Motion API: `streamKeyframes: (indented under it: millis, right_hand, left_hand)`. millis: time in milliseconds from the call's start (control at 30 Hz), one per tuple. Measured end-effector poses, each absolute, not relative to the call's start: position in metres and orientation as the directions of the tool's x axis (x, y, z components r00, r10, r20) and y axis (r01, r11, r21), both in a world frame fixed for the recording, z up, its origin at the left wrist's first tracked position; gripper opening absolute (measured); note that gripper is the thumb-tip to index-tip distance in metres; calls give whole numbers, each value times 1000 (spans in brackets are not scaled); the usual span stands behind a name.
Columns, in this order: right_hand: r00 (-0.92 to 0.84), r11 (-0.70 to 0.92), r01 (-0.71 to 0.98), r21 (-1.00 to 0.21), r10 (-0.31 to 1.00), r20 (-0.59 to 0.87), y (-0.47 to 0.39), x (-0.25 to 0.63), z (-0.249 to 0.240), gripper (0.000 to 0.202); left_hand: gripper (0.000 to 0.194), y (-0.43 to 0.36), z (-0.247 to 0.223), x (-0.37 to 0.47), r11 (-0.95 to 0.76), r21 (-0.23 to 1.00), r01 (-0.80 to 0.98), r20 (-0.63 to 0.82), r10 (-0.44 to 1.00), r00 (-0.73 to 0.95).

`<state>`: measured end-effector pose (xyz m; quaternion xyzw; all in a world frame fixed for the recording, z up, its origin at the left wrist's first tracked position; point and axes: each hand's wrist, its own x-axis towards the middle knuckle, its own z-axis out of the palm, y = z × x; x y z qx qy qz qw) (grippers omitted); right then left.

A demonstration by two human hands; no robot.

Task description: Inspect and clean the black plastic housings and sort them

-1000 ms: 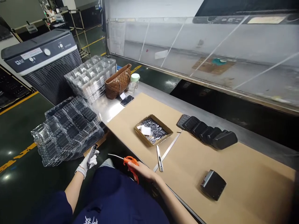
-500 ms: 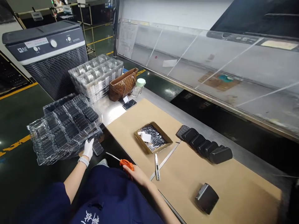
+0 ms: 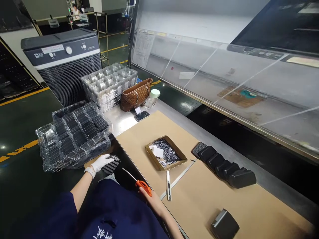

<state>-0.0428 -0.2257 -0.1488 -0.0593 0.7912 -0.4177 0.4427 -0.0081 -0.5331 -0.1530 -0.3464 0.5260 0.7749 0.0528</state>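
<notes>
My left hand (image 3: 101,162), in a white glove with a pale watch at the wrist, grips a black ribbed plastic cover (image 3: 111,166) beside the stacked trays, over my lap. My bare right hand (image 3: 151,198) is closed around the orange handle of what look like scissors (image 3: 144,188); their thin metal blade points up and left, near the table's edge. The clear plastic tray (image 3: 74,132), left of the table, holds several similar black parts in its pockets.
On the brown table sheet (image 3: 159,127) lie a cardboard box of small dark pieces (image 3: 167,152), a white utility knife (image 3: 168,185), a metal ruler (image 3: 181,175), overlapping black parts (image 3: 220,162) and a single black part (image 3: 225,224). Behind are a phone (image 3: 142,116), brown handbag (image 3: 137,94) and jar (image 3: 151,99).
My left hand has drawn the black cover away from the trays, toward my lap, and its ribbed face now shows more. My right hand still holds the scissors. The view has shifted slightly.
</notes>
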Motion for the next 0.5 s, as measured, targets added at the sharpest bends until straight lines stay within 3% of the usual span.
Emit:
streamKeyframes:
  millis: [167,333,500]
  right_hand:
    - [-604,639,260,-724,-477,-639,-219,-34,-162,57]
    - [-646,639,328,-696,-387,-659,-208,-30,-175,58]
    - [-648,607,311,-731,-427,-630,-197,-18,-169,56]
  left_hand:
    - [15,-521,-150,-22,-121,873,-472,-487,-268,-831]
    - [25,-506,-152,-20,10,855,-518,-505,-211,-837]
    - [19,-500,-163,-23,-89,862,-500,-475,-490,-731]
